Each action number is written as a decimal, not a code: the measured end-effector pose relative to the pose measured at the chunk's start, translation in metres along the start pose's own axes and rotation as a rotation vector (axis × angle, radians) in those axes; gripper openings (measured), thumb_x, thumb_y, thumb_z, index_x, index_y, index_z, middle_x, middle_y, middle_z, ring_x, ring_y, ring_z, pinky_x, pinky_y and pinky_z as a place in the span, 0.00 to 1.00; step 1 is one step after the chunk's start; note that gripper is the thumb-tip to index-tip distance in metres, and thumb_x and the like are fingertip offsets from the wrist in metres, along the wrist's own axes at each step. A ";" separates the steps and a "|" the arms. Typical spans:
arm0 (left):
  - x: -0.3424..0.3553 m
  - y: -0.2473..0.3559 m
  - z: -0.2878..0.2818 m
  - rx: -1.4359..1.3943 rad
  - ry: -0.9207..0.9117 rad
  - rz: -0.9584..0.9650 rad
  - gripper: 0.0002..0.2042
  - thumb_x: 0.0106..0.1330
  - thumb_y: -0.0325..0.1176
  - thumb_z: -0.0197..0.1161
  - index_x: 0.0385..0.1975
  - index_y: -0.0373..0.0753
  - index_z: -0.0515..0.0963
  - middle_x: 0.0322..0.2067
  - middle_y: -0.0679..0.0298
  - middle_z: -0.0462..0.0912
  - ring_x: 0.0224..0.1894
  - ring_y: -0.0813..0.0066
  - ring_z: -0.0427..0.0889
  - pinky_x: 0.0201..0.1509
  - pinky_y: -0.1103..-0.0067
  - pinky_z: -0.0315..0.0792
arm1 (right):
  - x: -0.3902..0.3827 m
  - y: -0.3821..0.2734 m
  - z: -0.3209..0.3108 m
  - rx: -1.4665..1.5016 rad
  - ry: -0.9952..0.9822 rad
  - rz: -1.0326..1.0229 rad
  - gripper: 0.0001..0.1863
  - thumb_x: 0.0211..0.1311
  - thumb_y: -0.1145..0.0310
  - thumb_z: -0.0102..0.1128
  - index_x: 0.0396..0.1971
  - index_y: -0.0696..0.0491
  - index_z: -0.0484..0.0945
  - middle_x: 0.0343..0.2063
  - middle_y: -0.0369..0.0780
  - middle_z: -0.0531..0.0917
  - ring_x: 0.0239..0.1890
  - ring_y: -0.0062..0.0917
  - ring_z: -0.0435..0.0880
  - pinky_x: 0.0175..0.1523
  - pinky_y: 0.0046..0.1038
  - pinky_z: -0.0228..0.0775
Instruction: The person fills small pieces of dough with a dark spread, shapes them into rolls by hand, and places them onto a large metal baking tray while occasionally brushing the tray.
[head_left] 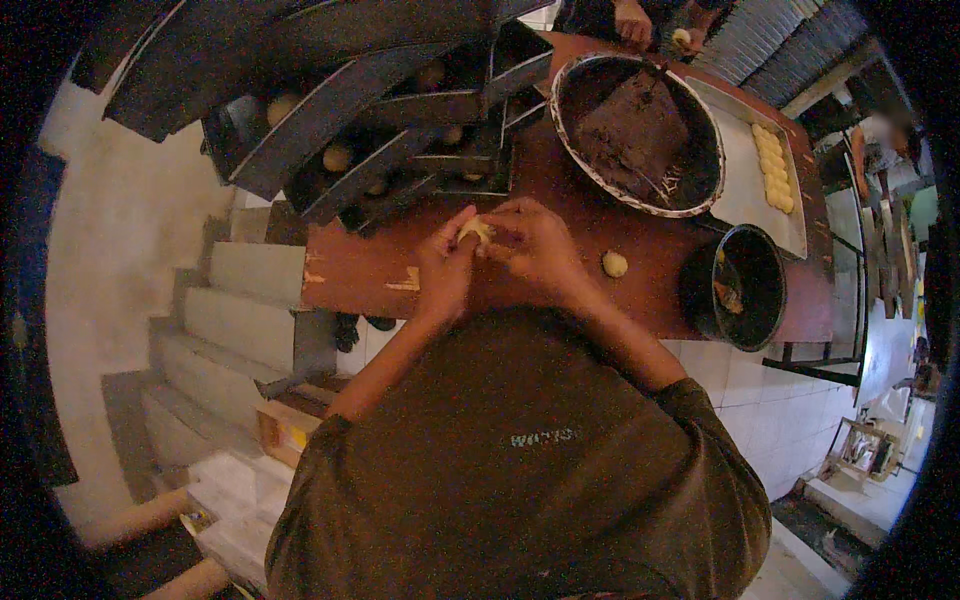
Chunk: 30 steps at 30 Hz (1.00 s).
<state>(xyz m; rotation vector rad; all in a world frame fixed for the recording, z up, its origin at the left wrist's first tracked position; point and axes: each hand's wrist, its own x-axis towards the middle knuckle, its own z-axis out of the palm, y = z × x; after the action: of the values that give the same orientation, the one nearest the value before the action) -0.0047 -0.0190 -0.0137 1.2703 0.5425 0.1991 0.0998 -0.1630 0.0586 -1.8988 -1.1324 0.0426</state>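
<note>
My left hand [446, 258] cups a small piece of pale yellow dough [475, 232] above the near edge of the reddish-brown table [380, 265]. On the same piece, my right hand [540, 248] pinches from the right with bent fingers. Part of the dough is hidden between the fingers. A single round dough ball [614, 264] lies on the tabletop, right of my right hand. Beyond it stands a large round basin [722, 168] with a dark brown, crumbly paste [630, 125] inside.
Dark metal trays [400, 110] are stacked criss-cross at the left, dough balls inside them. A black pot [700, 290] stands at the table's right. Behind it, a shallow tray [735, 130] holds rows of yellow dough pieces [772, 170]. Another person's hands [632, 22] work across the table.
</note>
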 end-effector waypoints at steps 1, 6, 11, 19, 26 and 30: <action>-0.001 0.000 0.003 -0.213 0.006 -0.076 0.25 0.73 0.35 0.59 0.70 0.42 0.69 0.66 0.55 0.73 0.65 0.65 0.76 0.64 0.70 0.74 | 0.000 -0.001 -0.004 0.099 0.008 0.014 0.17 0.57 0.69 0.74 0.47 0.55 0.87 0.37 0.42 0.87 0.36 0.28 0.87 0.43 0.26 0.78; -0.016 0.071 -0.007 -0.406 -0.383 -0.133 0.24 0.76 0.32 0.56 0.70 0.39 0.66 0.64 0.54 0.75 0.63 0.65 0.77 0.65 0.70 0.75 | 0.005 -0.002 -0.060 0.236 -0.299 0.082 0.20 0.59 0.72 0.70 0.54 0.52 0.84 0.38 0.45 0.86 0.35 0.35 0.87 0.43 0.29 0.79; -0.021 0.077 0.022 -0.088 -0.285 0.253 0.19 0.76 0.30 0.53 0.65 0.33 0.70 0.62 0.55 0.77 0.61 0.64 0.79 0.65 0.71 0.76 | -0.002 -0.044 -0.063 -0.078 0.208 -0.234 0.24 0.58 0.72 0.70 0.57 0.51 0.81 0.36 0.44 0.85 0.33 0.38 0.85 0.41 0.32 0.79; 0.010 0.045 0.011 0.265 -0.286 0.047 0.16 0.77 0.29 0.51 0.60 0.32 0.76 0.51 0.58 0.85 0.54 0.72 0.82 0.60 0.77 0.74 | -0.013 -0.018 -0.053 -0.191 -0.009 -0.258 0.10 0.57 0.69 0.72 0.38 0.53 0.84 0.31 0.41 0.83 0.34 0.38 0.84 0.39 0.33 0.78; -0.025 0.070 0.014 0.479 -0.463 0.461 0.27 0.74 0.27 0.54 0.73 0.39 0.61 0.54 0.56 0.84 0.56 0.70 0.82 0.60 0.75 0.73 | 0.000 0.025 -0.049 0.648 -0.363 0.464 0.15 0.58 0.70 0.74 0.43 0.61 0.85 0.37 0.37 0.88 0.40 0.19 0.84 0.43 0.26 0.78; -0.045 0.080 0.024 0.798 -0.338 0.517 0.41 0.73 0.26 0.56 0.79 0.45 0.36 0.60 0.50 0.80 0.61 0.65 0.79 0.61 0.72 0.73 | -0.009 0.029 -0.030 0.739 -0.391 0.493 0.17 0.57 0.72 0.74 0.46 0.60 0.86 0.40 0.39 0.89 0.40 0.20 0.86 0.45 0.26 0.79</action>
<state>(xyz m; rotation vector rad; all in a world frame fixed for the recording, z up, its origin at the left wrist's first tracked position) -0.0188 -0.0350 0.0789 2.1653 -0.0368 0.1960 0.1280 -0.1947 0.0526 -1.4606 -0.7048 1.0016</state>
